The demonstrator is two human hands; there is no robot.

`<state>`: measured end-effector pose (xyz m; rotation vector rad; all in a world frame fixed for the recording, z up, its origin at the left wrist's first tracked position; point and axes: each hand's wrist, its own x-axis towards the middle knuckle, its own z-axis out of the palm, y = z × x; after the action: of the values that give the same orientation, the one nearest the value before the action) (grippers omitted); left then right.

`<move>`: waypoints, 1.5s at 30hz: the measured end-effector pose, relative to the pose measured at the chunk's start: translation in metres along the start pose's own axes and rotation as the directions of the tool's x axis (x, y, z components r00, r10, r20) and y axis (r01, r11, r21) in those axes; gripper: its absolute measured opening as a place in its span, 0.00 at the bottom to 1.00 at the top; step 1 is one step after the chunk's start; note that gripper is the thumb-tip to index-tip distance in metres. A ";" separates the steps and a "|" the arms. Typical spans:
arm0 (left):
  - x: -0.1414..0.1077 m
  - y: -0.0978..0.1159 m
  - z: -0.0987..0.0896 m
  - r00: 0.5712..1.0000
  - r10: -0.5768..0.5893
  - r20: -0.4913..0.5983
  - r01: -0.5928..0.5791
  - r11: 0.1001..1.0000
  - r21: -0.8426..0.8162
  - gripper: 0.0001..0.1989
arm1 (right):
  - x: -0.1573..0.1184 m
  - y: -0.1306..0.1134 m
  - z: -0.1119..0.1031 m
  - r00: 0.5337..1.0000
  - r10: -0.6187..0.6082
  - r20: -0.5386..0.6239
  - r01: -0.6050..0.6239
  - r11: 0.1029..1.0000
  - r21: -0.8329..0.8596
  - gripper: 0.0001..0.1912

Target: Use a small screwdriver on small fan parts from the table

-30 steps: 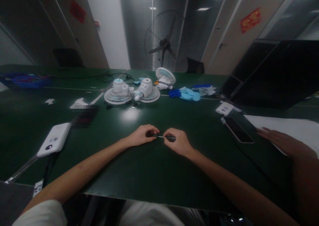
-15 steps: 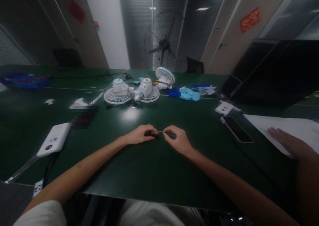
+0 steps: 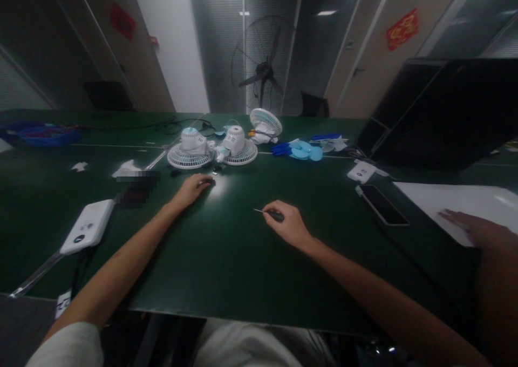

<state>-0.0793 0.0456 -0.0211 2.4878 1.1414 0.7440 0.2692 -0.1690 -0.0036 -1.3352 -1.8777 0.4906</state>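
Our left hand (image 3: 189, 192) grips a small black thing (image 3: 211, 182) near the white fans (image 3: 236, 150), in from the worktop (image 3: 226, 275)'s near edge. Our right hand (image 3: 288, 224) grips a thin-tipped tool (image 3: 277, 216) (moving it calls for care).

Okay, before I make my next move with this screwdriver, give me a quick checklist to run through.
1. Screwdriver in your right hand: ok, the handle is held and the shaft sticks out past the fingers.
2. Shaft tip up against the dark piece: not ok, they are well apart.
3. Left hand has a firm grip on the dark piece: cannot tell, the fingers hide part of it.
4. Shaft away from your left hand: ok, bare table shows between them.
5. Co-worker's hand away from yours: ok, it is over at the white sheet.
6. Right tip type for the screw: cannot tell, too small.
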 end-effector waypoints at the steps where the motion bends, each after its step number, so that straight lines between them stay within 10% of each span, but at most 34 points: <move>1: -0.001 -0.009 -0.005 1.000 -0.021 -0.015 0.021 1.000 0.022 0.18 | 0.000 0.000 0.000 1.000 -0.001 -0.001 0.001 1.000 -0.003 0.05; 19: -0.011 -0.039 -0.032 0.983 -0.113 -0.144 0.130 0.984 0.117 0.26 | 0.000 -0.003 0.001 1.000 -0.014 0.007 0.014 1.000 -0.025 0.05; 25: -0.012 -0.056 -0.038 0.961 -0.275 -0.033 0.277 0.957 0.082 0.25 | 0.001 -0.003 0.001 1.000 -0.017 0.009 0.017 0.999 -0.028 0.05; 45: -0.010 -0.028 -0.033 0.997 -0.080 0.014 0.078 0.992 0.097 0.18 | 0.000 0.001 0.004 1.000 -0.018 0.012 0.019 0.999 -0.039 0.04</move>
<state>-0.1214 0.0576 -0.0104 2.5054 1.2902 0.6584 0.2672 -0.1678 -0.0066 -1.3417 -1.9169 0.4555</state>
